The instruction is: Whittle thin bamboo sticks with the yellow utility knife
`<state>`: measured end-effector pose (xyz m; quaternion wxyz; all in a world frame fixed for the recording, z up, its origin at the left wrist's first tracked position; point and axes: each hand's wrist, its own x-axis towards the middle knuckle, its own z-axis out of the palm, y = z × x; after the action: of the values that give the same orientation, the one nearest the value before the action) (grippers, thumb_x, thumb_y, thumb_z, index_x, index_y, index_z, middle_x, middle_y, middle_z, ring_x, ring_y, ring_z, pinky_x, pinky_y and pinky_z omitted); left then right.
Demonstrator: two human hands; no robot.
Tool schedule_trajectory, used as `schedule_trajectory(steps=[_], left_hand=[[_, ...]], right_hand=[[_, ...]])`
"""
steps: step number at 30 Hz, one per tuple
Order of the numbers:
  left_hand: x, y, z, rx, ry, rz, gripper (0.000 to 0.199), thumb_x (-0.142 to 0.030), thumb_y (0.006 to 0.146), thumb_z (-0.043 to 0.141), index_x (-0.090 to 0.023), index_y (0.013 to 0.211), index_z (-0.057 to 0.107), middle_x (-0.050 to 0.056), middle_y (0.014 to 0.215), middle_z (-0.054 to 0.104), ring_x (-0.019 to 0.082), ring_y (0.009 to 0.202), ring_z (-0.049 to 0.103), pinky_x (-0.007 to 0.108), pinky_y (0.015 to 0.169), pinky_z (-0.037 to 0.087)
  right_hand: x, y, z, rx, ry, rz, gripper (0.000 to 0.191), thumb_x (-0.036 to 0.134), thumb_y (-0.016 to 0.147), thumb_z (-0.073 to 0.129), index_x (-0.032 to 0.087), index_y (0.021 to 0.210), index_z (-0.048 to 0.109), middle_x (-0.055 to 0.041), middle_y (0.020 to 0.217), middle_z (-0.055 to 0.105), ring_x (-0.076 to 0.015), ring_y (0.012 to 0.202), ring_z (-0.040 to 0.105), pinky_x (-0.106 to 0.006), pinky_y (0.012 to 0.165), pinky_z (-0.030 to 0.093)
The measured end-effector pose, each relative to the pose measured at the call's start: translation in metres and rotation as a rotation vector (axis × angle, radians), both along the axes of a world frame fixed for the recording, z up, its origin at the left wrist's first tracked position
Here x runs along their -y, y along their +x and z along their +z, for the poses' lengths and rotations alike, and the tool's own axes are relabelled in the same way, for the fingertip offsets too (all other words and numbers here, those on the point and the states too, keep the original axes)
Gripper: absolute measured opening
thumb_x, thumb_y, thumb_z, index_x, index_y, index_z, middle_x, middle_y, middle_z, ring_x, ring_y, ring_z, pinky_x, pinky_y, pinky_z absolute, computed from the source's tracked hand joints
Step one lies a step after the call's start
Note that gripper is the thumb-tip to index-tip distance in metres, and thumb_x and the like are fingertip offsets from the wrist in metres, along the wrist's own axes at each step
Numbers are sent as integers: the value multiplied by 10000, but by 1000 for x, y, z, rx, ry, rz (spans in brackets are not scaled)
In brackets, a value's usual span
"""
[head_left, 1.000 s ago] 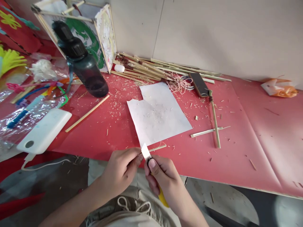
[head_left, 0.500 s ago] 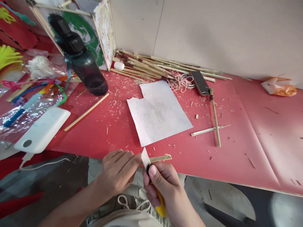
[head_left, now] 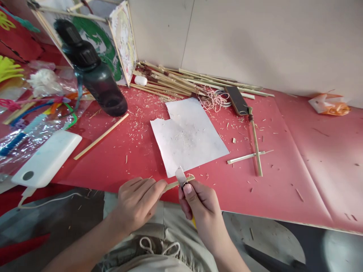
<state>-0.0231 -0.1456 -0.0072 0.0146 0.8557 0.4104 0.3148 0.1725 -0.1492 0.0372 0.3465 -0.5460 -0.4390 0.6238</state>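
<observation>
While your left hand [head_left: 141, 202] clamps a thin stick [head_left: 171, 186], your right hand [head_left: 202, 202] grips a knife [head_left: 180, 175] with its blade across it.

Stick is up at the front edge of the table [head_left: 283, 192], near the close corner of the torn white paper [head_left: 193, 139], far end by your right hand, thin curl [head_left: 190, 176] at its tip; can't tell if the blade is cutting in. Your left fingers are closed round the near end, your right ones wrapped on the yellow handle [head_left: 194, 222], thumb up by the blade. Shavings on paper and table; two crossed sticks off to your right, dark bottle [head_left: 106, 90] and white power bank [head_left: 48, 158] to your left, stick pile [head_left: 167, 82] at the back by the wall [head_left: 241, 41].
</observation>
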Motion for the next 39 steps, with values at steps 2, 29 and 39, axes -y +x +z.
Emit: schedule_trajectory(steps=[2, 29, 39], left_hand=[[-3, 2, 1, 5, -8, 9, 242, -41, 898, 509, -132, 1104, 598, 49, 755, 699, 171, 636, 635, 314, 668, 451], [3, -11, 4, -3, 34, 40, 94, -114, 899, 584, -179, 957, 620, 3, 631, 595, 160, 570, 544, 322, 598, 366], [-4, -7, 2, 57, 162, -31, 103, -133, 912, 560, -153, 958, 650, -1, 565, 546, 154, 521, 521, 324, 563, 354]], right_hand=[[-2, -2, -3, 64, 55, -9, 461, 524, 1002, 457, 191, 686, 500, 35, 534, 423, -97, 493, 349, -256, 488, 254], [8, -12, -1, -608, -512, 208, 434, 578, 914, 607, 182, 759, 519, 84, 539, 388, -36, 385, 311, -175, 382, 270], [24, -15, 3, -404, -298, 51, 430, 539, 962, 551, 171, 740, 534, 59, 539, 395, -57, 446, 340, -202, 436, 264]])
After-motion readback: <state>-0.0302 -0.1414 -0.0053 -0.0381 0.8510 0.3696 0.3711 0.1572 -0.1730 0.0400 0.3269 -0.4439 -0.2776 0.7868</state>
